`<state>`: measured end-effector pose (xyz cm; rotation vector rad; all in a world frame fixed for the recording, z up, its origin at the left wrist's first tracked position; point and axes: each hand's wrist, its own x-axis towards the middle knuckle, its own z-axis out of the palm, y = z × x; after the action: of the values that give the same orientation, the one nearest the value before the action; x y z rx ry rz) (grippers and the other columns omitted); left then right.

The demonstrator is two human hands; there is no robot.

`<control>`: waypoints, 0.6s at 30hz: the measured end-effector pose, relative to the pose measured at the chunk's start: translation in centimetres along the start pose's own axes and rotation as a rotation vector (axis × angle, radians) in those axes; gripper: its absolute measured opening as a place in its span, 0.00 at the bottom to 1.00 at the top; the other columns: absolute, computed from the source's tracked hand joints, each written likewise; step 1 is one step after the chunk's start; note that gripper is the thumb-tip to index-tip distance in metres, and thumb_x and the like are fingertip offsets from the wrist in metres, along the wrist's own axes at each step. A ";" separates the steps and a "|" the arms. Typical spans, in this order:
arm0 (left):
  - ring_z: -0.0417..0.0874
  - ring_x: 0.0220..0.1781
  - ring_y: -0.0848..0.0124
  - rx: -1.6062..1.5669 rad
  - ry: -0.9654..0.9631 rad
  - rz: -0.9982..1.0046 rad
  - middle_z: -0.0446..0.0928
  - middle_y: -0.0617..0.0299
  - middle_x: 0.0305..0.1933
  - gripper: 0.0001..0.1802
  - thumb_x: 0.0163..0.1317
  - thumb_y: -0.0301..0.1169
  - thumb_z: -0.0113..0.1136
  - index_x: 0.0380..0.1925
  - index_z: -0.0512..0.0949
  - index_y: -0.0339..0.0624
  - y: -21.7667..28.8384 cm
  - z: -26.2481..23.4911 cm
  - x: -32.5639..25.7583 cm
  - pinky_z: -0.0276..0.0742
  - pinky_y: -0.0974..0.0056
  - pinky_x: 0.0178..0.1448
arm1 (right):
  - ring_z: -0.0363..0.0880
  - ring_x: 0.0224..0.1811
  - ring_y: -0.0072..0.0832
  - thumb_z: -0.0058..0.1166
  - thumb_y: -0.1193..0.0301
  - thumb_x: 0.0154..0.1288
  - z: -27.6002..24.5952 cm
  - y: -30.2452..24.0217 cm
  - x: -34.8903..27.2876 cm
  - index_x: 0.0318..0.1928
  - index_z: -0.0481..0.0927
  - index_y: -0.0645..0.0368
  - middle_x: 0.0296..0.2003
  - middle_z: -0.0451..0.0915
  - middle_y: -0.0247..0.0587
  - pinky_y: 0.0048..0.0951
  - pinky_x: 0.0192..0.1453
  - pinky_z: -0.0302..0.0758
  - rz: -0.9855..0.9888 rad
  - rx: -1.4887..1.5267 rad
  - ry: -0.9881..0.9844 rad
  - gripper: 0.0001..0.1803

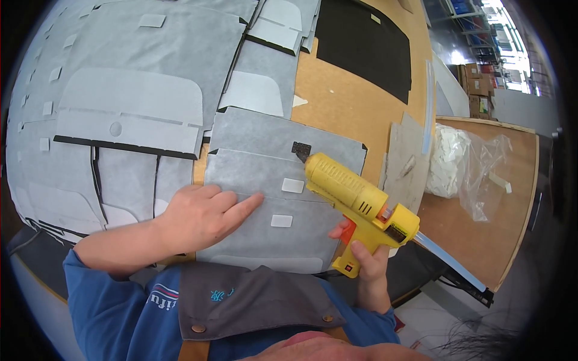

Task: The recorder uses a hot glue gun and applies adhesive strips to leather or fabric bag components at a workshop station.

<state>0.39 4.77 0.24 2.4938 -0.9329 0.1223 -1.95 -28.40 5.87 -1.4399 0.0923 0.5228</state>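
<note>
My right hand is wrapped round the handle of a yellow hot glue gun, fingers near its orange trigger. The gun's dark nozzle is right by a small black patch on a grey, felt-like panel. Whether the tip touches the patch I cannot tell. On the left part of this panel rests my left hand, index finger stretched out and the other fingers curled, holding nothing. Just right of that fingertip are an upper white pad and a lower white pad. A clear glue stick trails from the gun's back.
Several grey panels with white pads and black edge strips cover the table's left. A black sheet lies on the brown tabletop at the far side. To the right, a wooden box holds a clear plastic bag and white material.
</note>
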 end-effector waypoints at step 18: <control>0.70 0.23 0.75 -0.025 -0.027 0.019 0.64 0.71 0.23 0.26 0.51 0.30 0.64 0.54 0.81 0.50 0.0 0.0 0.4 0.68 0.69 0.22 | 0.78 0.55 0.40 0.54 0.75 0.65 -0.1 0.3 -0.4 0.67 0.63 0.64 0.54 0.76 0.51 0.42 0.64 0.73 0.007 0.020 0.054 0.30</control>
<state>0.71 4.57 0.35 2.4705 -0.9631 0.0827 -2.39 -28.56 5.74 -1.4345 0.1451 0.4874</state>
